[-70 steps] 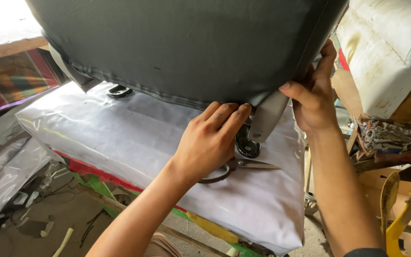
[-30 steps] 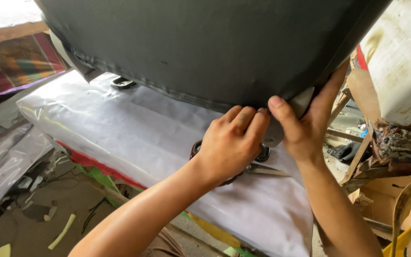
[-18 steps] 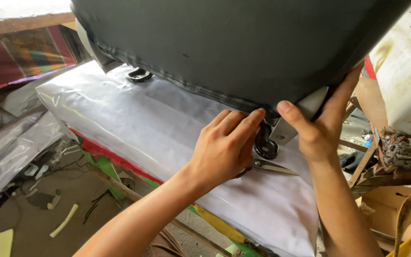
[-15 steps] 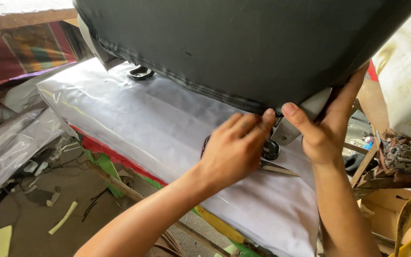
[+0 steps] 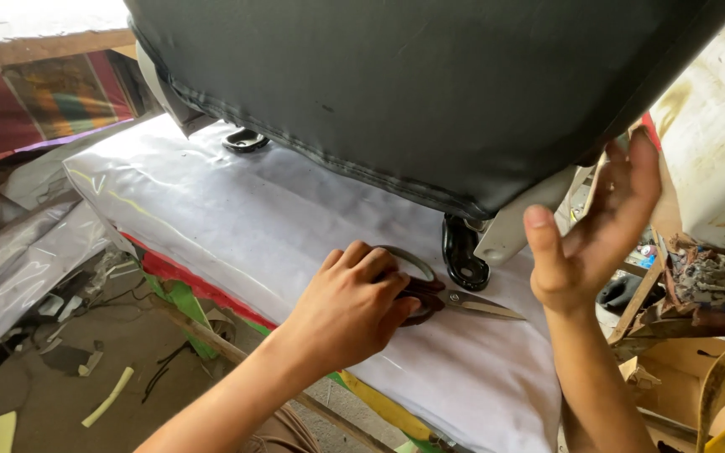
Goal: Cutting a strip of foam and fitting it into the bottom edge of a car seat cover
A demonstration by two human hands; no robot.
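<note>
A large dark grey upholstered seat point(image 5: 430, 92) stands tilted on a white plastic-wrapped slab point(image 5: 253, 226). Its black feet point(image 5: 463, 256) rest on the plastic. Dark-handled scissors point(image 5: 455, 298) lie flat on the slab, blades pointing right. My left hand point(image 5: 350, 306) is down on the scissors' handles, fingers curled over them. My right hand point(image 5: 602, 235) is open beside the seat's lower right corner, palm toward the seat, fingers spread, touching nothing that I can see.
A striped cloth point(image 5: 52, 101) hangs at the left under a wooden board. Clear plastic sheets point(image 5: 18, 260) and scraps lie on the dusty floor. A worn white cushion point(image 5: 715, 151) and cluttered brown boxes point(image 5: 698, 377) crowd the right side.
Both hands have let go of the seat's lower edge. My left hand dropped onto the scissors; my right hand opened and drew away to the right.
</note>
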